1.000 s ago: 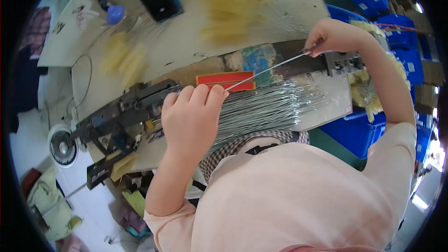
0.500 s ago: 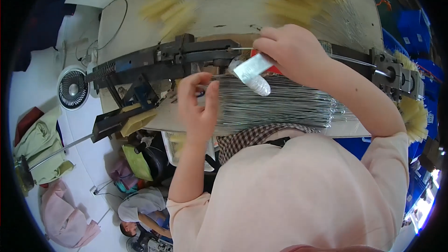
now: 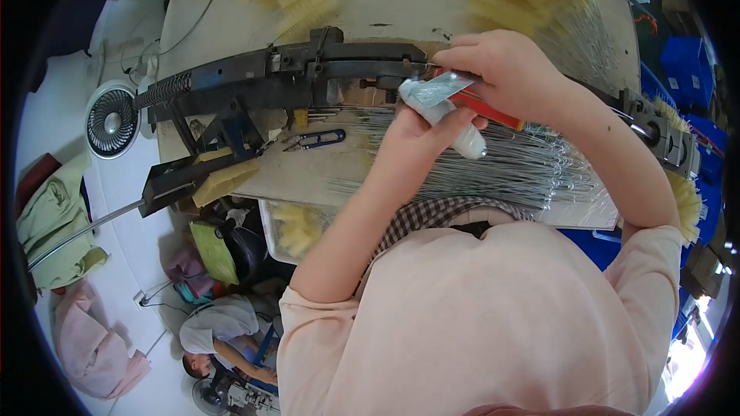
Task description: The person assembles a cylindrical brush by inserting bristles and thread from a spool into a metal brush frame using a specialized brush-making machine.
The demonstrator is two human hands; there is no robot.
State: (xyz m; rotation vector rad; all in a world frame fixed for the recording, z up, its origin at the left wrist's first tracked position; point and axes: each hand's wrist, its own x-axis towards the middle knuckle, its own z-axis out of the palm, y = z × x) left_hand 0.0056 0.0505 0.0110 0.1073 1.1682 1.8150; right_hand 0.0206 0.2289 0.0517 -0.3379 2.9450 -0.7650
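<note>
My left hand (image 3: 420,135) is closed around a stubby handle wrapped in silver tape (image 3: 469,141), with the thumb laid across it. A flat silver piece (image 3: 443,88) joins this handle and reaches up under my right hand (image 3: 512,69). The right fingers are pinched together by the tip of the long dark metal machine arm (image 3: 362,54). A thin wire ran from that tip into these fingers a moment ago; now the fingers hide it. Below the right hand runs a red strip (image 3: 505,117). Many loose metal wires (image 3: 493,173) lie in front of my hands.
Blue-handled thread snips (image 3: 320,139) lie left of the wires. Yellow bristle brushes (image 3: 532,0) rest at the back of the table. A metal clamp block (image 3: 667,139) stands at the right. A fan (image 3: 113,122) is at far left; another person (image 3: 223,331) sits lower left.
My left hand has moved right and closed on the silver-taped handle. The right fingers are nearer the machine arm's tip. The whole view has shifted slightly.
</note>
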